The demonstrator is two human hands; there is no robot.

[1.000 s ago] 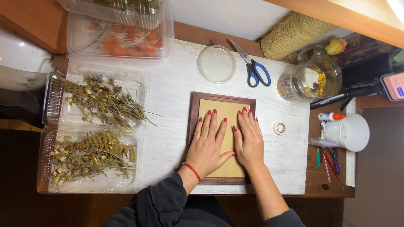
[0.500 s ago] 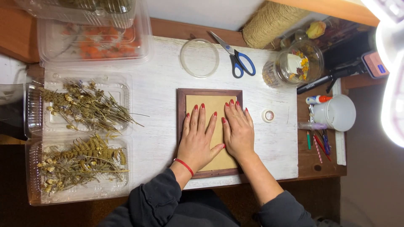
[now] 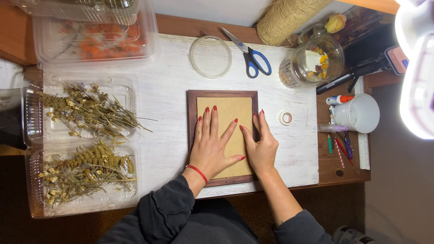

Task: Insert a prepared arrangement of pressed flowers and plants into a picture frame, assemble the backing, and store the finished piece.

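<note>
- The frame is lying flat on the white counter, its tan backing facing up.
- The left hand is pressing flat on the backing, fingers spread, palm near the frame's lower left.
- The right hand is now sitting further right than a second ago, fingers together and lying along the frame's right edge, so the pressing seems to be moving from the middle to the border.
- Nothing else is being touched: the tape roll is lying just right of the frame, the scissors and clear lid above it.
- Trays of dried plants are sitting well to the left.
</note>
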